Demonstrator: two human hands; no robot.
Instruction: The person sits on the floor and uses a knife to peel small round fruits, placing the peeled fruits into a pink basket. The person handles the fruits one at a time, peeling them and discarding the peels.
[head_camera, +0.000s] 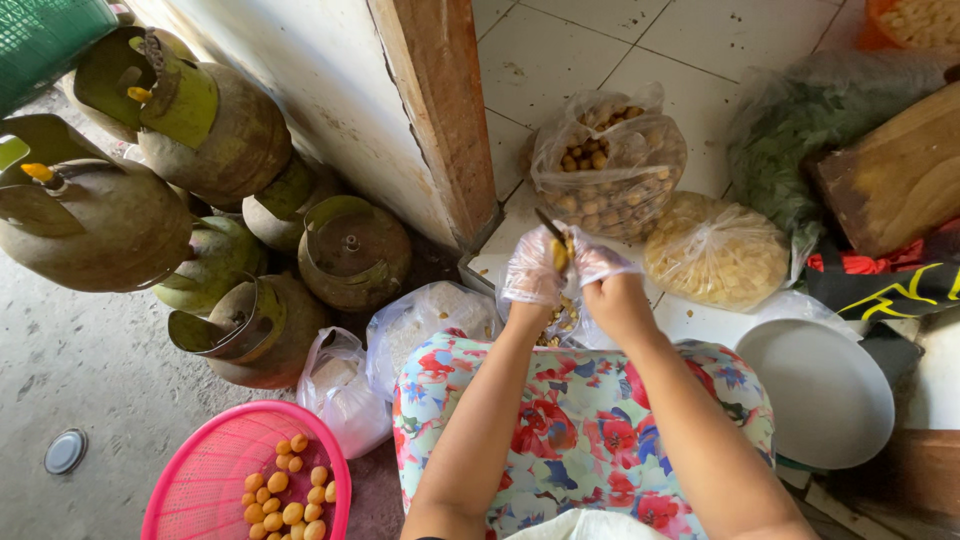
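Both my hands wear thin clear plastic gloves and meet over my lap. My left hand (532, 268) pinches a small yellow peeled fruit (560, 255). My right hand (603, 265) grips a small knife (549, 226) whose dark blade points up past the fruit. Below the hands an open clear bag (562, 318) holds brown peel scraps. A clear bag of small brown round fruits (608, 165) sits on the tiled floor just beyond my hands.
A second bag of pale yellow pieces (715, 250) lies right of it. A pink basket (215, 480) with several peeled yellow fruits sits lower left. Several green gas cylinders (200, 130) stand at left. A white plate (815, 390), wooden post (440, 110) and green leaves in plastic (790, 140) are nearby.
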